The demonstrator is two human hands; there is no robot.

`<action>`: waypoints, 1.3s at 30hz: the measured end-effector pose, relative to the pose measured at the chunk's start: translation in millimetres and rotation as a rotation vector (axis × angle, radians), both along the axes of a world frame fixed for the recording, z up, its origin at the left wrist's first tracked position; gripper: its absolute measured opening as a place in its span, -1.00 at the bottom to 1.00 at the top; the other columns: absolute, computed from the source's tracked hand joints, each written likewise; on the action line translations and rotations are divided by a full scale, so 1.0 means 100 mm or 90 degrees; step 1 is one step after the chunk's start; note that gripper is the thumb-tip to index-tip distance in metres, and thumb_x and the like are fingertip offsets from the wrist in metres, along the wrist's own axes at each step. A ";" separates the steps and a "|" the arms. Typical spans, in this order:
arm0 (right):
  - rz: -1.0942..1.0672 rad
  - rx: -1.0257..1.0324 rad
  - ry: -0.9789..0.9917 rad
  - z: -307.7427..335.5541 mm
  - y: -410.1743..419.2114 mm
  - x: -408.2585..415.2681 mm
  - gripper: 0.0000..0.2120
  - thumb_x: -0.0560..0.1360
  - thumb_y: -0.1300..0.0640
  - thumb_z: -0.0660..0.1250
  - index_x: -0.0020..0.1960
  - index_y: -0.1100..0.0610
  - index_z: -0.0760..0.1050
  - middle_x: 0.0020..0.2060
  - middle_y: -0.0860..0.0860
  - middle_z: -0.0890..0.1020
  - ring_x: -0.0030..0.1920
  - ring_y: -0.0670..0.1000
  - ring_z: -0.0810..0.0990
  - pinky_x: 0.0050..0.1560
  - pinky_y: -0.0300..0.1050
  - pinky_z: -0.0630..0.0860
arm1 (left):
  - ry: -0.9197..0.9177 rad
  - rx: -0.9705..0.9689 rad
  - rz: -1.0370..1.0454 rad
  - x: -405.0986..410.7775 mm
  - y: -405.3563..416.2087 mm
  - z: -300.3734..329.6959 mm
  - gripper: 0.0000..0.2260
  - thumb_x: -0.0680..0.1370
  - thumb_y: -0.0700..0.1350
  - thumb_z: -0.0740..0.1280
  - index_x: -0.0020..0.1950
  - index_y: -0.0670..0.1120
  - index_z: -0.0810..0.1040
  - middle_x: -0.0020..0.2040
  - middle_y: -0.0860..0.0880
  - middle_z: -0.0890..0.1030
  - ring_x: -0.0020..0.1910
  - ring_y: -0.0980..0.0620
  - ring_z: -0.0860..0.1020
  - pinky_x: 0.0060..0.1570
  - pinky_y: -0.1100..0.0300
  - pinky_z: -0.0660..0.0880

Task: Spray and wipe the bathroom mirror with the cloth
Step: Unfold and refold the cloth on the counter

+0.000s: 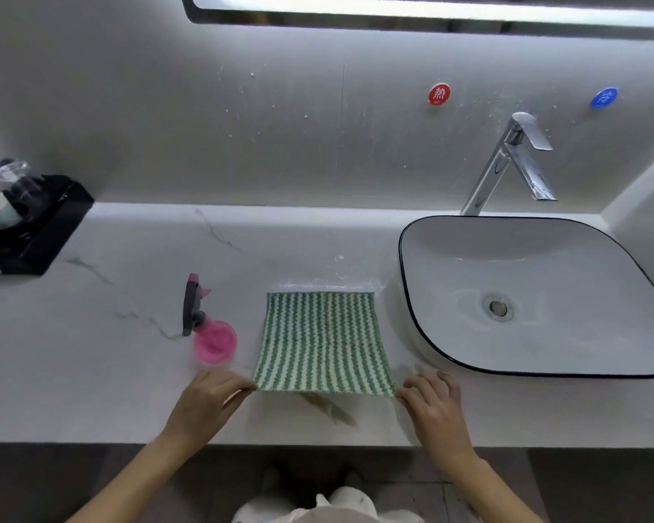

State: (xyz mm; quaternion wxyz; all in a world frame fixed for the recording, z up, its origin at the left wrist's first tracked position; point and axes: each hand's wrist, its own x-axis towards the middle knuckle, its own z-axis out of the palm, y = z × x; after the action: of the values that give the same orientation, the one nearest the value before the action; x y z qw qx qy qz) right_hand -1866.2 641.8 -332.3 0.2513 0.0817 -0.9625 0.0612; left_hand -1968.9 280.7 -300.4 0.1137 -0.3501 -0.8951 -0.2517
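Note:
A green-and-white striped cloth (323,341) lies spread flat on the white marble counter (110,334). My left hand (208,402) pinches its near left corner. My right hand (433,403) pinches its near right corner. A pink spray bottle (208,330) with a grey trigger head stands just left of the cloth, a little beyond my left hand. The lit bottom edge of the mirror (431,17) shows at the top of the view, above the wall.
A white basin (525,296) with a dark rim sits right of the cloth, under a chrome tap (514,164). A black tray (35,228) with glasses stands at the far left. Red and blue round stickers mark the wall. The counter's front edge runs below my wrists.

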 end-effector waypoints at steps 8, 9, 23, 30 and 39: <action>0.011 -0.032 -0.024 -0.12 0.05 0.08 -0.53 0.65 0.00 -0.04 -0.21 0.08 0.56 -0.20 0.00 0.58 -0.05 0.05 0.47 0.14 0.06 0.28 | -0.121 0.041 0.065 0.21 0.01 -0.15 -0.53 0.56 0.27 0.06 -0.13 0.02 0.66 -0.19 0.17 0.66 -0.21 0.24 0.56 -0.14 0.32 0.40; 0.012 -0.042 -0.032 -0.12 0.06 0.08 -0.52 0.65 -0.01 -0.05 -0.21 0.08 0.56 -0.20 0.00 0.58 -0.04 0.05 0.46 0.13 0.06 0.27 | -0.141 0.043 0.072 0.23 0.01 -0.16 -0.52 0.55 0.29 0.07 -0.12 0.02 0.66 -0.18 0.18 0.66 -0.20 0.25 0.56 -0.12 0.32 0.40; 0.037 -0.152 -0.124 -0.19 0.17 0.09 -0.54 0.63 -0.08 -0.03 -0.16 0.09 0.55 -0.15 0.00 0.54 -0.03 0.00 0.44 0.08 -0.03 0.24 | -0.244 -0.007 0.127 0.35 0.10 -0.15 -0.89 0.43 -0.11 0.46 -0.07 0.04 0.67 -0.15 0.38 0.53 -0.12 0.25 0.54 -0.07 0.39 0.40; 0.032 -0.195 -0.159 -0.18 0.19 0.14 -0.67 0.54 -0.05 0.13 -0.18 0.08 0.59 -0.15 0.00 0.56 -0.03 -0.05 0.41 0.02 -0.16 0.19 | -0.282 -0.005 0.155 0.46 0.15 -0.13 -0.86 0.42 -0.13 0.47 -0.04 0.02 0.66 -0.14 0.30 0.57 -0.10 0.25 0.53 -0.04 0.32 0.43; -0.024 -0.228 -0.190 -0.15 0.10 0.01 -0.94 0.43 0.23 0.34 -0.17 0.17 0.60 -0.14 0.05 0.57 -0.16 0.03 0.49 -0.13 -0.12 0.36 | -0.276 0.023 0.132 0.33 0.17 0.01 -0.86 0.44 -0.17 0.44 -0.02 -0.03 0.64 -0.12 0.21 0.58 -0.06 0.30 0.51 -0.07 0.38 0.42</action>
State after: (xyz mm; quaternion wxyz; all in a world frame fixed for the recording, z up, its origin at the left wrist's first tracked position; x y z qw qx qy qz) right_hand -1865.7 651.9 -347.1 0.1175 0.0075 -0.9642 0.2377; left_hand -1936.3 297.4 -299.2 -0.0500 -0.1917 -0.9252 -0.3236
